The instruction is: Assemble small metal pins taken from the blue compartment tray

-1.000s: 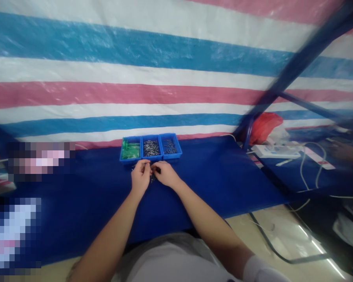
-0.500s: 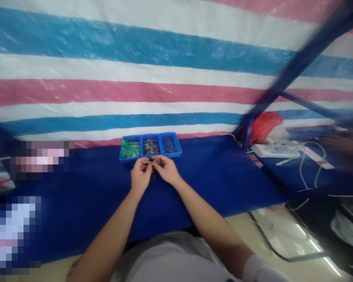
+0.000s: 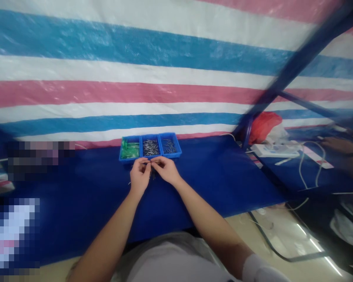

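Observation:
My left hand (image 3: 140,172) and my right hand (image 3: 165,169) meet fingertip to fingertip just in front of a blue three-part tray (image 3: 171,155). Both are closed in a pinch; what lies between the fingers is too small and hidden to name. A few thin metal pieces (image 3: 153,176) show between and below the hands. Green plastic-looking pieces (image 3: 131,150) fill the tray's left compartment. Many thin metal pins or screws (image 3: 151,147) are heaped in the middle one, and a smaller number of similar metal pieces (image 3: 169,146) lie in the right one.
The tray stands on a blue tabletop (image 3: 211,176) before a striped plastic sheet (image 3: 135,92). At right, beyond a dark blue frame post (image 3: 247,131), are a red bag (image 3: 264,126), a white box (image 3: 275,150) and white cables. Another person's hand (image 3: 341,149) is blurred at far right.
My hands keep nearly the same place and pinch, with only slight finger movement. At far right, the other person's hand has shifted a little.

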Demonstrator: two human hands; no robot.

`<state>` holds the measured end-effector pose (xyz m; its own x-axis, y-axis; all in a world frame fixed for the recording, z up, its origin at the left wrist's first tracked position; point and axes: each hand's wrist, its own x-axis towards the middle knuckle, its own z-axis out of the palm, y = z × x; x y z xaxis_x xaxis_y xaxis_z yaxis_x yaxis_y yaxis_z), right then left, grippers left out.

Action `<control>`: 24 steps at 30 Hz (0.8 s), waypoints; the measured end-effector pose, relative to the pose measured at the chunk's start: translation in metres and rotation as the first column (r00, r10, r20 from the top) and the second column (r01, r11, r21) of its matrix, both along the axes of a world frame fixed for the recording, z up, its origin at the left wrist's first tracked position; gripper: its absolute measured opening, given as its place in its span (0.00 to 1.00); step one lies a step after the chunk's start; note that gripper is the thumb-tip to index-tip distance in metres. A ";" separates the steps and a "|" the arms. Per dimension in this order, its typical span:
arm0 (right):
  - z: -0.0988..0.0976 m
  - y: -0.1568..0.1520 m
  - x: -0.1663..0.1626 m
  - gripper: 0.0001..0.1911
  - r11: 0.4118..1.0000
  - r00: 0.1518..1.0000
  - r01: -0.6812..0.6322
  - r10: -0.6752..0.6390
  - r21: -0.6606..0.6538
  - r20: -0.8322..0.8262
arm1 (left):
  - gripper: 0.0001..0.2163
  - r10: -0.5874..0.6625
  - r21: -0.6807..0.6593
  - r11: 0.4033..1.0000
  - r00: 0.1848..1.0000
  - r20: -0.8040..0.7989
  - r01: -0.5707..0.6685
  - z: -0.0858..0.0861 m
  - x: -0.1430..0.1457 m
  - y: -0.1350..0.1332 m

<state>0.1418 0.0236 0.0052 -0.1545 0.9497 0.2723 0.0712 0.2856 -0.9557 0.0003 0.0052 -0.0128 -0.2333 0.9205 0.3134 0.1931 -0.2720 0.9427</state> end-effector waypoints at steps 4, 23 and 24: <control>0.007 0.003 0.004 0.08 0.965 0.950 0.169 -0.213 0.198 0.228 | 0.12 0.009 -0.001 1.000 1.000 0.002 -0.009 -0.003 -0.001 0.002; 0.058 0.100 0.005 0.13 0.920 0.343 -0.358 -0.029 0.159 0.939 | 0.12 0.003 -0.033 0.999 1.000 0.020 -0.003 -0.006 0.000 0.003; 0.058 0.100 0.005 0.12 0.917 0.344 -0.367 -0.023 0.157 0.939 | 0.12 0.001 -0.033 0.999 1.000 0.025 0.000 -0.006 0.000 0.003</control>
<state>0.1470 0.1239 0.0633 -0.6369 0.7659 0.0879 0.7458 0.6410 -0.1814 0.0004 0.0079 -0.0187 -0.2408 0.9303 0.2766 0.1698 -0.2402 0.9558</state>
